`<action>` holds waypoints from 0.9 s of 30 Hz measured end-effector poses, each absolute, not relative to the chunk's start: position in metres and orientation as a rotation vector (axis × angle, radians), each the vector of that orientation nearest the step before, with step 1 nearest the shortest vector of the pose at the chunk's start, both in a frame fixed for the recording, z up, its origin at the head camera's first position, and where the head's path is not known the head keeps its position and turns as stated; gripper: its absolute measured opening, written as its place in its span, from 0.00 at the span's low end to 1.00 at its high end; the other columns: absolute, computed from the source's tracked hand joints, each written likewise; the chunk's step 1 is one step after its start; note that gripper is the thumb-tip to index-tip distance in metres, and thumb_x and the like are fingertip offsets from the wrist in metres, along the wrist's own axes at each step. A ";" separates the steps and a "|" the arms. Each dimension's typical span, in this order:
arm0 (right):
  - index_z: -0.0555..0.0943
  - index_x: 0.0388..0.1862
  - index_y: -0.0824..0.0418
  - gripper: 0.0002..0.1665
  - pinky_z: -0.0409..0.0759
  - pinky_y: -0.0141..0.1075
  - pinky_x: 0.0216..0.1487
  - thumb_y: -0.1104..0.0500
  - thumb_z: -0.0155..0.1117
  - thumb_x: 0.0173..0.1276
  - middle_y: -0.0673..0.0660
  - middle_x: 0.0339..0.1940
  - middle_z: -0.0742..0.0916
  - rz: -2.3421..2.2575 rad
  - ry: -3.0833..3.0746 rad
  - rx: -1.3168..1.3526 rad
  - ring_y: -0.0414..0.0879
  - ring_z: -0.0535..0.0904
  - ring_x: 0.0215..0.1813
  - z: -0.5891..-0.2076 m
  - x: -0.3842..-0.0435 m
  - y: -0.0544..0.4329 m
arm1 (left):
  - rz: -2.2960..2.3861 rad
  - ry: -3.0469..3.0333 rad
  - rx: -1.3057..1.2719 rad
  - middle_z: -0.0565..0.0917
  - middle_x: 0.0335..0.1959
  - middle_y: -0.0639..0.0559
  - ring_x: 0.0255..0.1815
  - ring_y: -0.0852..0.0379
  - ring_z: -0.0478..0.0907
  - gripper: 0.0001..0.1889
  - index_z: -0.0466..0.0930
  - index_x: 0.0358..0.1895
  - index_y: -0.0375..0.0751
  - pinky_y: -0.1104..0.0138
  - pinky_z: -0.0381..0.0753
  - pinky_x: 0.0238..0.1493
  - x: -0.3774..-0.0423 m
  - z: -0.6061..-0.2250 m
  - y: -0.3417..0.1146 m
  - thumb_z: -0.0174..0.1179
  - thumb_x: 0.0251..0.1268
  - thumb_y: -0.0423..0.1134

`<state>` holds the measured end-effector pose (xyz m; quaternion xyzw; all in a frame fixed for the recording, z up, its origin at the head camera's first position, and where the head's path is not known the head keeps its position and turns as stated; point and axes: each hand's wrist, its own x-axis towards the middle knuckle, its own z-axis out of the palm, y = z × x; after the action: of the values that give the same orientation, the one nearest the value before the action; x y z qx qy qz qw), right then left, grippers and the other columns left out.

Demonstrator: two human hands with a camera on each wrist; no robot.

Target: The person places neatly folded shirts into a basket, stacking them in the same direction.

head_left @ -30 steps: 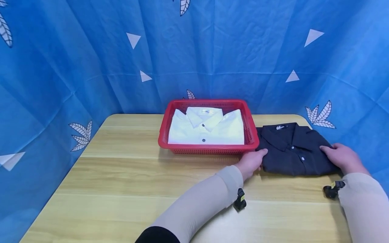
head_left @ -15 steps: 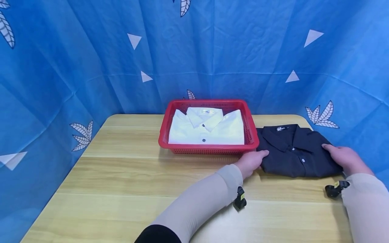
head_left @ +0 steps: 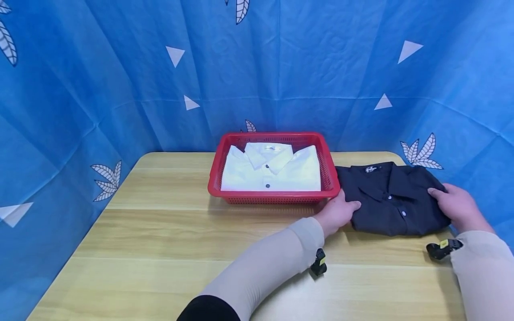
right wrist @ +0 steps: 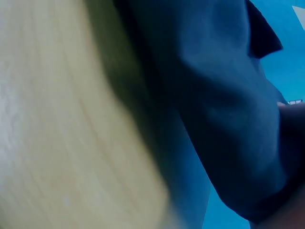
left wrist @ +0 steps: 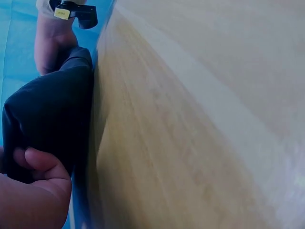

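Note:
A folded dark shirt (head_left: 385, 200) with a collar and pale buttons is at the right end of the table, beside the basket. My left hand (head_left: 338, 211) pinches its left edge, thumb on top. On the opposite side my right hand (head_left: 459, 206) grips the right edge, its fingers hidden beneath the cloth. In the left wrist view, the dark shirt (left wrist: 52, 109) sags between both hands, and the left hand (left wrist: 40, 191) shows its thumb curled on the fabric. The right wrist view has the shirt (right wrist: 224, 105) close up, slightly above the tabletop.
A red plastic basket (head_left: 273, 195) stands at the table's back, just left of the dark shirt. Inside it lies a folded white shirt (head_left: 245, 176) with dark buttons. The wooden table (head_left: 160, 249) meets a blue patterned curtain (head_left: 257, 67) behind and at both sides.
Both hands now grip the dark shirt more firmly at its edges. The left hand has shifted slightly right, and the shirt's sides are bunched inward and raised a little. The basket has stayed put.

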<state>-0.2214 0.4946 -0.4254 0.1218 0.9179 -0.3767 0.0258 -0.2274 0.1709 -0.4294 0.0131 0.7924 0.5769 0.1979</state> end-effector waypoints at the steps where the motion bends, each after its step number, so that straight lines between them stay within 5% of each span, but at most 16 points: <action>1: 0.55 0.75 0.81 0.43 0.72 0.59 0.57 0.43 0.39 0.82 0.86 0.70 0.61 -1.157 2.859 0.378 0.80 0.58 0.68 -0.425 -0.222 0.494 | 1.630 2.202 0.062 0.58 0.79 0.65 0.77 0.60 0.55 0.40 0.54 0.81 0.61 0.54 0.59 0.75 -0.227 -0.428 0.171 0.64 0.70 0.49; 4: 0.55 0.76 0.78 0.42 0.61 0.69 0.64 0.43 0.38 0.82 0.86 0.71 0.59 -1.156 2.891 0.398 0.82 0.54 0.69 -0.425 -0.223 0.493 | 1.665 2.155 0.133 0.62 0.77 0.64 0.72 0.61 0.62 0.40 0.54 0.81 0.62 0.56 0.65 0.72 -0.225 -0.424 0.171 0.64 0.70 0.46; 8: 0.56 0.77 0.74 0.41 0.59 0.69 0.66 0.43 0.38 0.82 0.83 0.73 0.59 -1.207 2.894 0.463 0.81 0.53 0.72 -0.425 -0.223 0.493 | 1.689 2.101 0.187 0.68 0.72 0.64 0.64 0.61 0.70 0.39 0.56 0.80 0.65 0.57 0.73 0.66 -0.224 -0.420 0.170 0.65 0.70 0.42; 15: 0.59 0.77 0.73 0.40 0.60 0.63 0.69 0.42 0.41 0.81 0.81 0.74 0.61 -1.283 2.926 0.511 0.77 0.54 0.73 -0.417 -0.222 0.487 | 1.702 2.126 0.260 0.71 0.70 0.65 0.63 0.64 0.71 0.36 0.59 0.78 0.63 0.58 0.74 0.65 -0.220 -0.412 0.170 0.64 0.71 0.42; 19: 0.61 0.76 0.72 0.40 0.76 0.37 0.53 0.42 0.42 0.80 0.79 0.73 0.64 -1.312 2.924 0.538 0.74 0.60 0.69 -0.413 -0.221 0.483 | 1.683 2.127 0.292 0.72 0.68 0.65 0.60 0.64 0.72 0.35 0.59 0.77 0.62 0.58 0.76 0.63 -0.216 -0.405 0.169 0.64 0.71 0.42; 22: 0.62 0.75 0.72 0.40 0.71 0.23 0.35 0.42 0.44 0.80 0.79 0.71 0.66 -1.343 2.920 0.550 0.67 0.67 0.61 -0.410 -0.220 0.480 | 1.643 2.171 0.323 0.71 0.68 0.65 0.61 0.64 0.72 0.35 0.59 0.77 0.60 0.58 0.75 0.65 -0.214 -0.400 0.168 0.64 0.71 0.44; 27: 0.65 0.73 0.72 0.39 0.73 0.22 0.30 0.42 0.46 0.79 0.78 0.69 0.68 -1.386 2.927 0.551 0.42 0.70 0.45 -0.405 -0.221 0.477 | 1.579 2.254 0.365 0.71 0.68 0.66 0.64 0.64 0.70 0.34 0.61 0.76 0.59 0.58 0.74 0.65 -0.210 -0.393 0.161 0.65 0.70 0.44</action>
<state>-0.2213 0.4770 -0.4054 0.1674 0.8887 -0.4208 -0.0718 -0.2103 0.1614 -0.3932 0.1293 0.7984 0.5594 0.1817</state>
